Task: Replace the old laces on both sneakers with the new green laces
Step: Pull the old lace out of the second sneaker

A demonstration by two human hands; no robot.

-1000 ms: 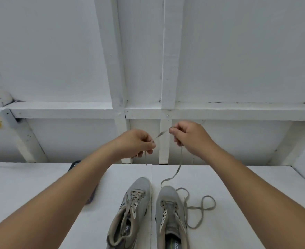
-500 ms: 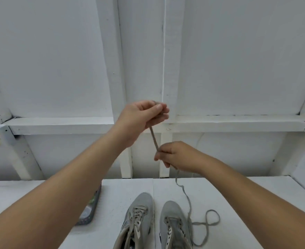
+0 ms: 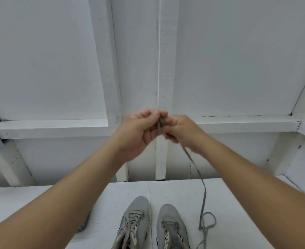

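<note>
Two grey sneakers stand side by side at the bottom of the view, toes pointing away. The left sneaker (image 3: 135,221) carries a pale lace; the right sneaker (image 3: 172,227) has open eyelets. A grey-green lace (image 3: 201,191) runs from my raised hands down to a loop on the table right of the shoes. My left hand (image 3: 139,130) and my right hand (image 3: 178,130) meet in front of the wall, both pinching the upper end of that lace.
The shoes sit on a white table (image 3: 49,194). A dark flat object (image 3: 84,225) peeks out beside my left forearm. A white panelled wall with a horizontal ledge (image 3: 49,128) rises behind the table.
My right hand has risen along the lace to meet my left hand, which came down slightly. More lace now hangs free, and the view has tilted upward.
</note>
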